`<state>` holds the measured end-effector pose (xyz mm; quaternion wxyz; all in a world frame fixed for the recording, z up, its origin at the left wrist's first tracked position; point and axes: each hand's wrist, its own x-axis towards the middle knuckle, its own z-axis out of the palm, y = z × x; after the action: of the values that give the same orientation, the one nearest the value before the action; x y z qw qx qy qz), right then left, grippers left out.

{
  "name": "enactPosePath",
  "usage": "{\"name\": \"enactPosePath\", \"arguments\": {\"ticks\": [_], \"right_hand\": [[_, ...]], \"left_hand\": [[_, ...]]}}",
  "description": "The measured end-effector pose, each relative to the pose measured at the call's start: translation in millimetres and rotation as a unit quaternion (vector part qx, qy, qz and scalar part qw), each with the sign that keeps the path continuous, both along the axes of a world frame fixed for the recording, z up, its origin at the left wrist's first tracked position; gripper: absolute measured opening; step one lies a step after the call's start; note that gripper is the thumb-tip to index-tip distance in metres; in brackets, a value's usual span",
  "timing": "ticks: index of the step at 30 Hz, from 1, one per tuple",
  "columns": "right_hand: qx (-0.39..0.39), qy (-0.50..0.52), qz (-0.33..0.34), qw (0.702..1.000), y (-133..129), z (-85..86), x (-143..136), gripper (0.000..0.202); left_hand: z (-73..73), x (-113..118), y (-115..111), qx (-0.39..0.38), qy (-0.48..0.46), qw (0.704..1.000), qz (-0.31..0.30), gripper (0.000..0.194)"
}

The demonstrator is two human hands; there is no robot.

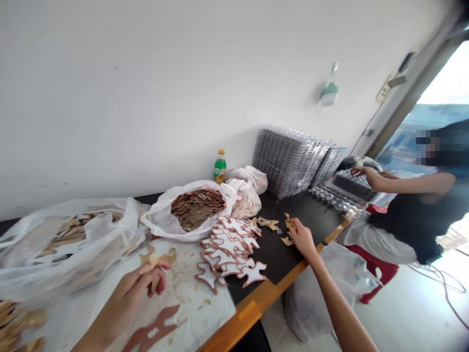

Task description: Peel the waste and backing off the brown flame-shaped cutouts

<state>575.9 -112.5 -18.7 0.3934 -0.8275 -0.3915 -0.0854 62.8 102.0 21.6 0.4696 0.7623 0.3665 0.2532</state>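
My left hand [144,283] is closed on a tan paper piece above the white sheet [205,318]. Just below it lies a reddish-brown cutout [156,330] with a small pale patch. My right hand [301,238] reaches over the black table, its fingers at a tan piece [288,230]; whether they grip it is unclear. Between the hands is a heap of white star-like cutouts with brown edges [229,247]. Another tan piece [268,223] lies beside the heap.
Open plastic bags [157,222] of brown pieces stand along the wall, with a green bottle [220,167] behind. Stacked clear trays [282,164] stand farther right. A person [406,215] sits at the right end. A plastic bag [311,303] hangs by the taped table edge [252,313].
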Motion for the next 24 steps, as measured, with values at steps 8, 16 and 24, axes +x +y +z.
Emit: {"name": "enactPosePath", "arguments": {"ticks": [8,16,24], "right_hand": [[0.008,-0.006,-0.042,0.999,-6.3,-2.5,6.2,0.045],[0.006,0.006,-0.056,0.998,-4.9,-1.7,12.8,0.063],[-0.015,-0.040,-0.017,0.999,4.1,-8.8,2.6,0.046]], "left_hand": [[-2.8,-3.7,3.3,-0.013,-0.014,1.000,-0.007,0.050],[-11.4,-4.4,9.8,-0.020,-0.035,0.999,-0.010,0.045],[-9.2,-7.9,8.9,-0.009,-0.035,0.999,-0.014,0.041]]}}
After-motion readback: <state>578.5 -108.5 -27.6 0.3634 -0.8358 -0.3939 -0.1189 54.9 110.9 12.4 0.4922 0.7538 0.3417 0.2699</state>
